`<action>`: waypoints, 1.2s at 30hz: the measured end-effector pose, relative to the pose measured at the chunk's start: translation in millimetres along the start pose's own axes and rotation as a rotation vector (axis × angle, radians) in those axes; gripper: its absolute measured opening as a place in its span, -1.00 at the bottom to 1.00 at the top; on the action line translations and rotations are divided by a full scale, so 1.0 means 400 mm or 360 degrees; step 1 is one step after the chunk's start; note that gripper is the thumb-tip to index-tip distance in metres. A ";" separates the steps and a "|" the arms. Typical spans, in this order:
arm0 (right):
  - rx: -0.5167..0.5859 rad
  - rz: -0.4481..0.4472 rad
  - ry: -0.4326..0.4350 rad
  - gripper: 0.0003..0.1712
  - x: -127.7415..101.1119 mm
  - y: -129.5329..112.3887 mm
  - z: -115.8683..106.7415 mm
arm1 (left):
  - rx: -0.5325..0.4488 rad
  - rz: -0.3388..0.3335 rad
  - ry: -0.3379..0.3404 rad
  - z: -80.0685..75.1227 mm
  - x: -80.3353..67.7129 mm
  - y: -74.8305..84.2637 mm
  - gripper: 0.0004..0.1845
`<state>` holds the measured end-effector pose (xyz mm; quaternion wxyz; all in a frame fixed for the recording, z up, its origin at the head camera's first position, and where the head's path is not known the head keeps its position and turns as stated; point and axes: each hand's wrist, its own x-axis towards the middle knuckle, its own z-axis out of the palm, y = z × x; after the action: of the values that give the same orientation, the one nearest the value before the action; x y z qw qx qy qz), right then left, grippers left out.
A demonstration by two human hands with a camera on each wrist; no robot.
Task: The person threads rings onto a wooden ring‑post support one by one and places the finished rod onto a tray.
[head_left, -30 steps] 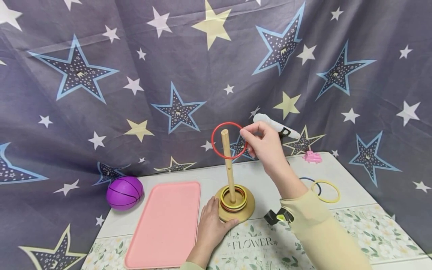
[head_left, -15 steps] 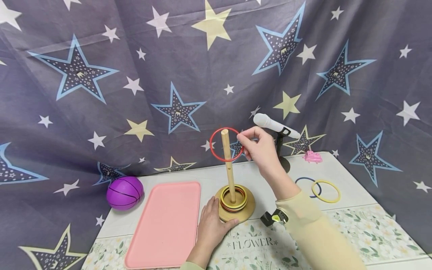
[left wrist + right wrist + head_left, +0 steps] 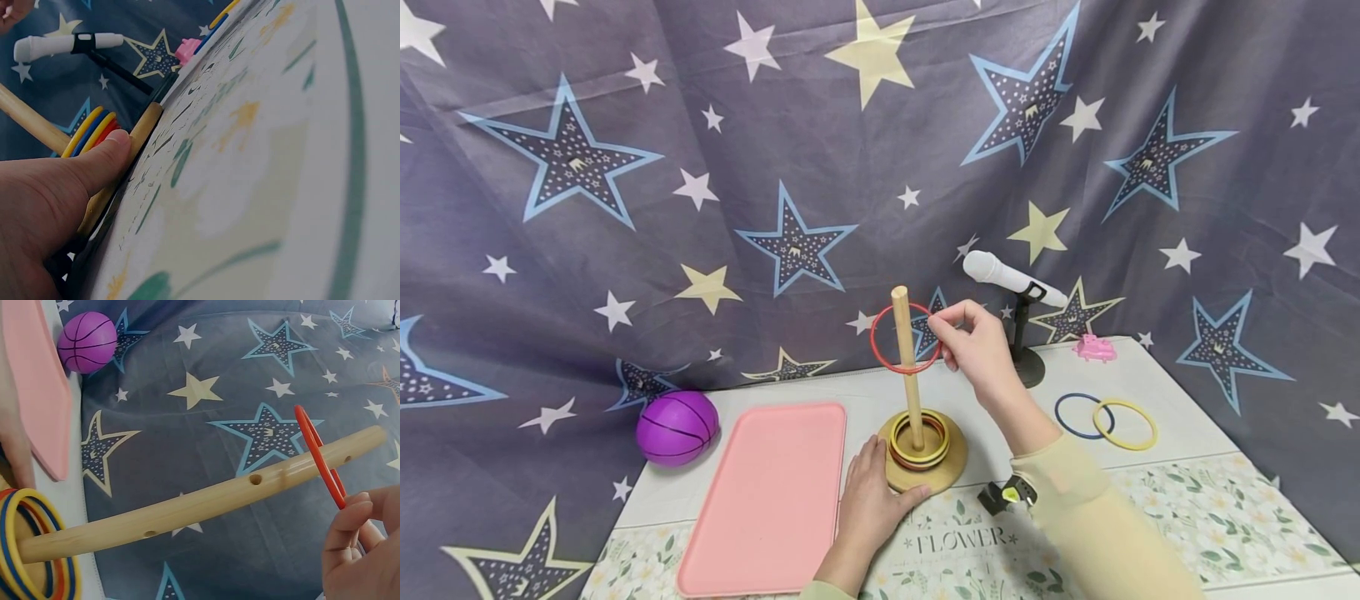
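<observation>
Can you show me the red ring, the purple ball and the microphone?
Red ring [image 3: 320, 461], right wrist view: its near side.
Purple ball [image 3: 677, 428], head view: its middle.
Microphone [image 3: 1010, 278], head view: its handle.

Head: high, set back, facing forward and down over table [image 3: 955, 387] and curtain [image 3: 820, 142] | Left wrist: close, low, tilted, skimming the table towards mic [image 3: 55, 45] | Right wrist: close, sideways, facing across peg [image 3: 200, 503] to curtain | All share: peg and stacked rings [image 3: 94, 132]
</observation>
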<state>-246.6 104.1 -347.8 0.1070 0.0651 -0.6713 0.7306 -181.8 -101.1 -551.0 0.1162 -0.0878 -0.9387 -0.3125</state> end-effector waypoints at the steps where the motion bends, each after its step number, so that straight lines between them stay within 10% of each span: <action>1: -0.0006 0.0009 0.0002 -0.84 -0.002 0.004 0.000 | 0.0002 0.0001 0.0000 0.000 0.000 -0.001 0.22; 36: -0.0132 0.0251 0.0074 -0.87 -0.048 0.161 -0.015 | -0.0007 0.0030 0.0002 0.000 0.002 -0.005 0.19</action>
<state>-243.3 103.8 -415.2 0.0673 -0.0094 -0.7013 0.7097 -183.2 -102.9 -551.9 0.1195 -0.0968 -0.9370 -0.3135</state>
